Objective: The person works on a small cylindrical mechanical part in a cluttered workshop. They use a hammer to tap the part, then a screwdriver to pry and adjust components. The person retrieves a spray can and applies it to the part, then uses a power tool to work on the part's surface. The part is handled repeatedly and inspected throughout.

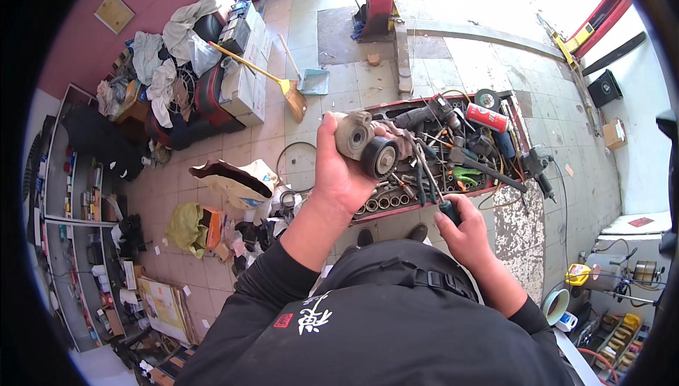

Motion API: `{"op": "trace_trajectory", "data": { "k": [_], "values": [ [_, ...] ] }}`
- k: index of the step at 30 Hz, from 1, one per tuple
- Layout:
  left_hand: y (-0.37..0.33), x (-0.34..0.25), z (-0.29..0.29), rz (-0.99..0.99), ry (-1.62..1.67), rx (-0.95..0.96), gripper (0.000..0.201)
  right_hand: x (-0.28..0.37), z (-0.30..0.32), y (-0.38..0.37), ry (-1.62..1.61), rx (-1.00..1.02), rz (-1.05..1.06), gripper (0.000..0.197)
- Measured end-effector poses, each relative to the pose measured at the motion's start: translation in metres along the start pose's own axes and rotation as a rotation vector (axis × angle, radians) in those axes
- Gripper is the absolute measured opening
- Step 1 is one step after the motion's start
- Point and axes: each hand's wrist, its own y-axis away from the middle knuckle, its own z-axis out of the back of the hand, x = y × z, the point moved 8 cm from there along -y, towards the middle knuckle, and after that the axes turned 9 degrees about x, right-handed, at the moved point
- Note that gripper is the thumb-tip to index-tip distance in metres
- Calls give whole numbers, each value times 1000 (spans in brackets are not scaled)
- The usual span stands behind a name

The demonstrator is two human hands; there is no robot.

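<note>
Two hands, both busy: the left hand [341,182] is up and out in front, fingers curled round a dull metal part [352,133] with a black wheel [380,157] on its near side. The thumb stands along the part's left flank, and the fingers on the far side are mostly hidden, so I can't tell how tightly they close.

Over to the right hand [468,230], lower and nearer the body: thumb and forefinger are closed on the dark green handle of a screwdriver-like tool [448,210]. Its long axis runs away from those fingers, forward and leftward, the thin shaft slanting up to the right end of the metal part. That's the relation to watch! From the right fingertips, the part lies ahead and to the left; the left hand is the nearer one, wrapped on it. Does the tip touch? I can't tell from here; it gets lost among the clutter.

Beyond both sets of fingers lies the red-edged tool tray [521,118], crammed full. A row of sockets [384,202] sits just right of the left wrist, and a red can [487,117] lies farther out, ahead of the right fingers.
</note>
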Motion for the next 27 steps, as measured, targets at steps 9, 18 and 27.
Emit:
{"op": "trace_trajectory", "data": {
  "k": [9, 18, 27],
  "values": [
    [28, 43, 45, -2, -39, -66, 73, -1, -72, -51, -576, 270, -136, 76],
    [76, 54, 96, 239, -141, -128, 65, 0, -77, -57, -161, 145, 80, 75],
    [68, -23, 84, 331, -538, 135, 87, 33, -82, -52, 72, 309, 393, 85]
  ]
}}
